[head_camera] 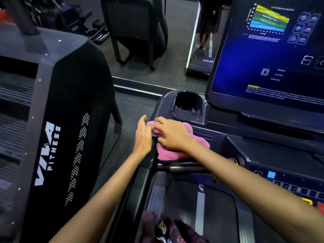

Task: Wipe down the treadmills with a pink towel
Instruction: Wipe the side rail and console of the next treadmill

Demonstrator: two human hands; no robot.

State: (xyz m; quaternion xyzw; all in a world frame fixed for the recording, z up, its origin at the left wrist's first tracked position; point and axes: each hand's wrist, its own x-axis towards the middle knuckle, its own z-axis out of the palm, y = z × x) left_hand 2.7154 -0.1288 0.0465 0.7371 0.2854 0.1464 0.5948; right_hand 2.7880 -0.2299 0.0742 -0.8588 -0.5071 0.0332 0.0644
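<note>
Right, both hands were down on the crumpled pink cloth towel [177, 146], which lay bunched on the left corner of the dark plastic treadmill console [219, 135], just in front of the deep, rounded black cup holder [188, 104]. The right hand [172, 135] lay across the top of the towel, fingers bent and pressing into the folds, gripping it. The left hand [143, 135] sat at the towel's left edge with fingers nearly straight, resting against the console's side where the black side handrail [140, 186] ran back toward the person; it steadied more than it held.

Risks from there, as I judged them: the towel sat right at the console's outer edge, so a sideways push could have slid it off onto the floor between the machines. A wide sweep to the right could also have brushed the lit blue touchscreen [266, 55] or the row of buttons [298, 188] below (the display was awake, so a stray press might have registered).

The console surface looked glossy and moulded, with ledges that a bunched towel could skip over. Below, the dark running belt [201, 207] showed a pale stripe. To the left stood another black machine marked VIVA FITNESS [52, 151], on dark speckled gym flooring [126, 106], with a mirror [157, 32] ahead.
</note>
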